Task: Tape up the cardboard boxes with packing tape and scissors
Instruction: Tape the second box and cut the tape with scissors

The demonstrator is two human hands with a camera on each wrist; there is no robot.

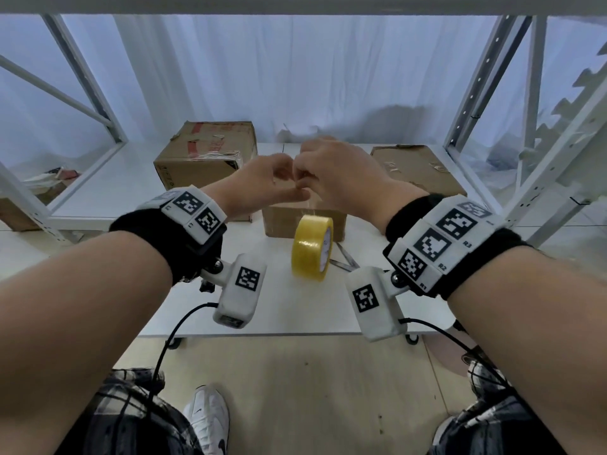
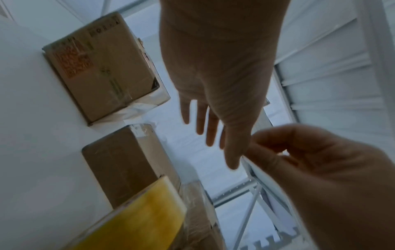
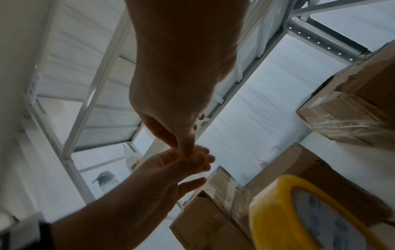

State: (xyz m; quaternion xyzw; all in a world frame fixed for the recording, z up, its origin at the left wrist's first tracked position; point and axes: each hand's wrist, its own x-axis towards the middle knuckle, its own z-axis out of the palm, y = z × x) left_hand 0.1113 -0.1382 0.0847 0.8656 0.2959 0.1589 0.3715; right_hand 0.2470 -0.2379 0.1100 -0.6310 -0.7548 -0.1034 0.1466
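the yellow tape roll stands on its edge on the white table, near the middle. a thin clear strip of tape goes up from the roll to the two hands. the left hand and the right hand meet in the air above the roll. the right hand has its fingers curled and its thumb and finger pressed together on the end of the strip. the left hand has its fingers loose and a little spread, and its fingertips touch the same spot; i cannot tell if it really grips the strip.

a small cardboard box sits just behind the roll, under the hands. a bigger box with red marks is far on the left. a flat wide box is far on the right. something thin and shiny, maybe the scissors, lies beside the roll on its right, mostly hidden.

white metal shelf posts stand on both sides, and a white curtain hangs at the back. the near part of the table in front of the roll is bare. the near edge of the table is just below the wrists.
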